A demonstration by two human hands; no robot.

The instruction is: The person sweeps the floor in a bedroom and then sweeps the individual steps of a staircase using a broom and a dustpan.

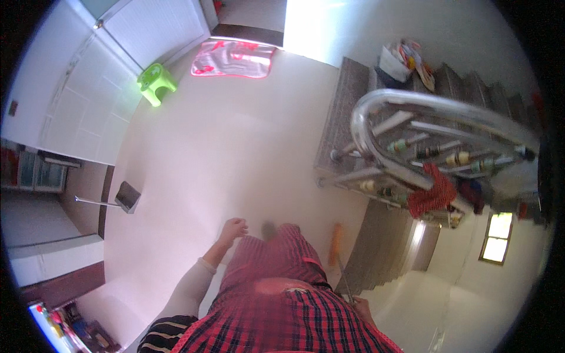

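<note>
My left hand [235, 230] hangs in front of me at the left, its fingers loosely bent, with nothing seen in it. Low on the right, beside my red checked apron [282, 304], my right hand [362, 305] grips a thin stick handle [346, 279]. The handle runs forward to a blurred orange head [336, 242] near the floor, which looks like a broom or brush. A long-handled dustpan [128, 197] stands by a doorway at the left, away from both hands.
A green plastic stool [157, 84] stands by the wall. A pink and grey mat [234, 59] lies at a doorway. At the right are a staircase with a metal handrail [366, 128], a red cloth [432, 194] on it, a bag [394, 64] on the steps, and descending stairs [379, 247].
</note>
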